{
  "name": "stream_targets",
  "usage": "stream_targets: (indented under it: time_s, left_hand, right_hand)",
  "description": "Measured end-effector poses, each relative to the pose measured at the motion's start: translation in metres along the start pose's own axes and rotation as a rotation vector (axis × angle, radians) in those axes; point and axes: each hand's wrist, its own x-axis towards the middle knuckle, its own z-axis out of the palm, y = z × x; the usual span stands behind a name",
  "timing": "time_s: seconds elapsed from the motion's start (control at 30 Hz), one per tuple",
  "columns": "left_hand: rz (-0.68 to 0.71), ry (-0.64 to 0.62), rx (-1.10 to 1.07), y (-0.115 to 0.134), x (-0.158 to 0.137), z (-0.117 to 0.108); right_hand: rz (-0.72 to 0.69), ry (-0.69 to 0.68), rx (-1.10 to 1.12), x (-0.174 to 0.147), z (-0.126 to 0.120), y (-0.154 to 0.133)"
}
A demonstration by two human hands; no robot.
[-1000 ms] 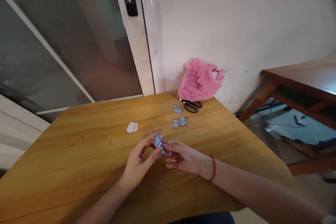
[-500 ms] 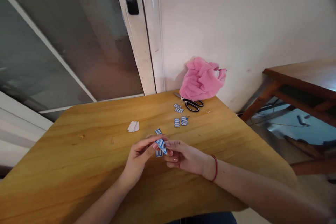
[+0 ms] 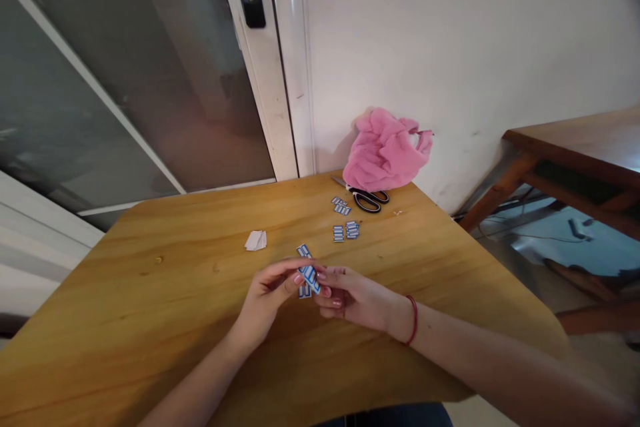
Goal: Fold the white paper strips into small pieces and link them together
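Between my two hands is a small sheet of blue-bordered white label stickers [image 3: 311, 278], held tilted above the table. My left hand [image 3: 270, 290] pinches its left side between thumb and fingers. On its right side, the thumb and fingers of my right hand [image 3: 345, 290] grip it; a red cord circles that wrist. More blue-and-white labels [image 3: 303, 250] show just beyond my fingers, and others below them; my hands partly cover these. Farther off lie small label pieces [image 3: 339, 233], an overlapping pile of labels [image 3: 353, 229] and scattered label strips [image 3: 341, 206].
White paper slips [image 3: 256, 240] lie left of centre on the wooden table [image 3: 150, 320]. Black-handled scissors [image 3: 369, 200] rest partly under a pink fluffy cloth [image 3: 385, 153] by the wall. A tiny yellowish bit [image 3: 159, 259] sits at left. Another wooden table [image 3: 575, 140] stands at right.
Both hands keep their pinch on the label sheet, with only a very slight shift. The view has moved a little; the things on the table stay in place.
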Motion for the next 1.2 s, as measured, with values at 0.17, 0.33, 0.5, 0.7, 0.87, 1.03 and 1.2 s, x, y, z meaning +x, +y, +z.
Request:
stream_targets:
  time_s: [0.17, 0.33, 0.5, 0.7, 0.87, 1.03, 1.2]
  left_hand:
    - [-0.012, 0.017, -0.005, 0.0006, 0.0002, 0.0]
    - [0.038, -0.107, 0.05, 0.0065, 0.0014, 0.0023]
    - [0.081, -0.105, 0.118, 0.0086, 0.0019, 0.0049]
    - [0.02, -0.077, -0.008, 0.0024, 0.0006, 0.0006]
    - [0.041, -0.07, -0.024, 0.0005, 0.001, -0.0009]
    - [0.079, -0.127, 0.056, 0.0056, 0.0019, 0.001]
    - [0.043, -0.102, 0.018, 0.0049, 0.0024, 0.0015]
  right_hand:
    - [-0.034, 0.034, -0.102, 0.0015, -0.0028, 0.0008]
    - [-0.061, 0.043, -0.084, 0.0032, -0.0055, 0.0019]
    - [-0.05, 0.045, -0.041, 0.0028, -0.0048, 0.0018]
    - [-0.066, 0.049, -0.099, 0.003, -0.0041, 0.0015]
    - [-0.05, 0.064, -0.107, 0.0034, -0.0043, 0.0008]
    - [-0.046, 0.072, -0.112, 0.0038, -0.0055, 0.0007]
    - [-0.095, 0.154, -0.194, 0.0043, -0.0041, 0.0019]
